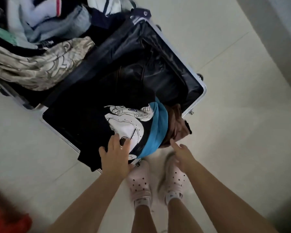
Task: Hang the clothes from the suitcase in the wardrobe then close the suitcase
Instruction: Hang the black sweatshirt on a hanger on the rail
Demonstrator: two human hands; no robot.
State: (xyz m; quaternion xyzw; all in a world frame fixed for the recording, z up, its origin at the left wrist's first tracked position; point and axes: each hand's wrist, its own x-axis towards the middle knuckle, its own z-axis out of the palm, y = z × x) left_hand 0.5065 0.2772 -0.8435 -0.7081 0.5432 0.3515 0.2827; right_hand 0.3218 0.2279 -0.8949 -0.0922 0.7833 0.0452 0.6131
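An open suitcase (pixel 203 91) with a silver frame lies on the floor in front of me, both halves full of clothes. In the near half lie a black T-shirt with a white print (pixel 124 121), a blue garment (pixel 158 132), a brown garment (pixel 175 125) and a dark leather jacket (pixel 141 76). My left hand (pixel 115 155) rests flat on the black T-shirt's near edge, fingers spread. My right hand (pixel 181 155) hovers open just in front of the brown garment, blurred, holding nothing.
The far half holds a beige patterned garment (pixel 40 64), light blue and white clothes (pixel 45 19) and a green piece (pixel 3 34). My feet in pink clogs (pixel 139 179) stand at the suitcase's near corner. A red object (pixel 7 216) sits at the lower left. Pale tiled floor surrounds everything.
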